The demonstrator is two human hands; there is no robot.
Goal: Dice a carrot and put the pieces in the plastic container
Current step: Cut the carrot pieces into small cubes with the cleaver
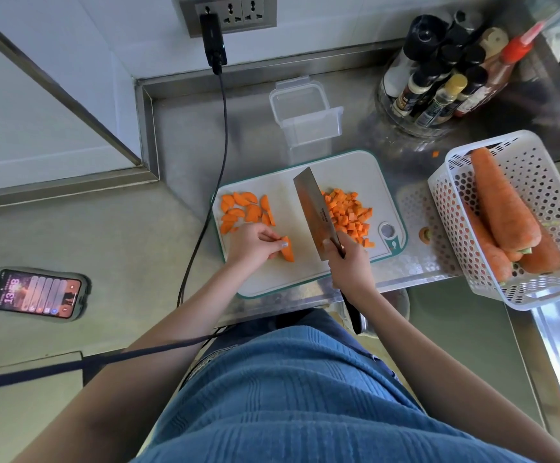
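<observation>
A white cutting board (288, 275) with a teal rim lies on the steel counter. My left hand (253, 243) pinches a small stack of carrot slices (288, 250) near the board's middle. My right hand (350, 262) grips the handle of a cleaver (310, 202), its blade raised and tilted just right of those slices. A pile of diced carrot (348, 215) sits on the board's right side. Half-moon carrot slices (245, 210) lie at its left. The clear plastic container (305, 111) stands behind the board with nothing visible inside.
A white perforated basket (545, 228) with whole carrots sits at the right. A carrot end (424, 234) and a small carrot bit (435, 154) lie on the counter. Sauce bottles (445, 78) stand back right. A phone (36, 294) lies left; a black cable (220, 155) hangs from the wall socket.
</observation>
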